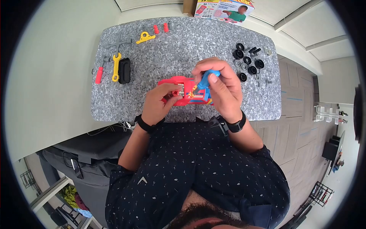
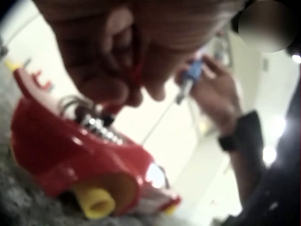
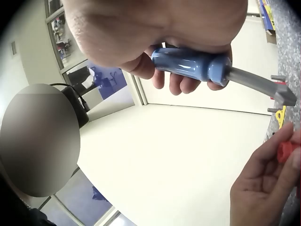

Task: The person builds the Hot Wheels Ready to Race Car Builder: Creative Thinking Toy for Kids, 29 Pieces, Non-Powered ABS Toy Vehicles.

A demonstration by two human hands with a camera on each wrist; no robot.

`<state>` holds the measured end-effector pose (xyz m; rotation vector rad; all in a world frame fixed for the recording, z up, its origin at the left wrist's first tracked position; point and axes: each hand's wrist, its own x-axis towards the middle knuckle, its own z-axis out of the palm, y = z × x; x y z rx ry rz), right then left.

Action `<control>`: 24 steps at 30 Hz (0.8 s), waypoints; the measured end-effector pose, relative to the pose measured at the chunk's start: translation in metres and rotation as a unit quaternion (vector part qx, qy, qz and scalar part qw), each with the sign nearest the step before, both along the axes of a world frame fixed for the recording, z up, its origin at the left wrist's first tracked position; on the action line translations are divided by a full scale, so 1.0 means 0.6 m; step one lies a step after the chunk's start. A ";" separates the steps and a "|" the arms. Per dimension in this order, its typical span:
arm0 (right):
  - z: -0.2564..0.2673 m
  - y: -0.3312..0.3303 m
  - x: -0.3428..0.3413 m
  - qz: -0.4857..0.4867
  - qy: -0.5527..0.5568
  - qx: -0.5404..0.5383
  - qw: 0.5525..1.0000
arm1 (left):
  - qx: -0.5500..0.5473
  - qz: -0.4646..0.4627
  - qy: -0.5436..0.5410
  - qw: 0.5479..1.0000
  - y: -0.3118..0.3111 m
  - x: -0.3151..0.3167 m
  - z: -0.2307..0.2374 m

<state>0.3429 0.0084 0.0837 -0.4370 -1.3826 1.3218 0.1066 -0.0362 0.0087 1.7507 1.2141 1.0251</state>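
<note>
A red toy car [image 1: 194, 100] with blue and yellow markings lies on the grey speckled table in front of the person. In the left wrist view, its chrome engine piece [image 2: 101, 129] and a hollow yellow stub [image 2: 96, 205] at the wheel arch show. The left hand [image 1: 157, 103] pinches a small red part [image 3: 286, 152] between thumb and fingers, close over the engine piece. Over the other end of the car, the right hand [image 1: 227, 91] grips the blue handle of a toy screwdriver [image 3: 188, 63]. Its grey flat tip points toward the left hand, apart from the red part.
At the table's left lie a yellow wrench [image 1: 116, 68], a black piece [image 1: 124, 71] and a red-handled piece [image 1: 99, 75]. A yellow part [image 1: 145, 37] and red pegs [image 1: 166, 27] sit at the back. Several black wheels [image 1: 252, 70] are spread right, below a toy box [image 1: 223, 10].
</note>
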 end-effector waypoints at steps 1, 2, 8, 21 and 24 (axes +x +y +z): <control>-0.003 0.000 -0.006 0.009 0.005 0.009 1.000 | 0.005 0.000 0.017 1.000 0.001 0.000 0.003; -0.004 -0.001 -0.013 0.017 0.008 0.009 1.000 | 0.018 0.002 0.021 1.000 0.002 -0.001 0.001; -0.006 -0.007 -0.043 0.052 0.010 0.018 0.998 | 0.041 0.020 0.030 0.998 0.000 0.002 0.002; -0.054 0.011 -0.069 0.083 -0.078 0.077 0.990 | 0.016 0.037 -0.047 0.998 -0.003 -0.008 -0.039; -0.039 0.015 -0.065 0.079 -0.131 0.138 0.979 | 0.018 0.036 -0.062 0.997 -0.004 -0.010 -0.053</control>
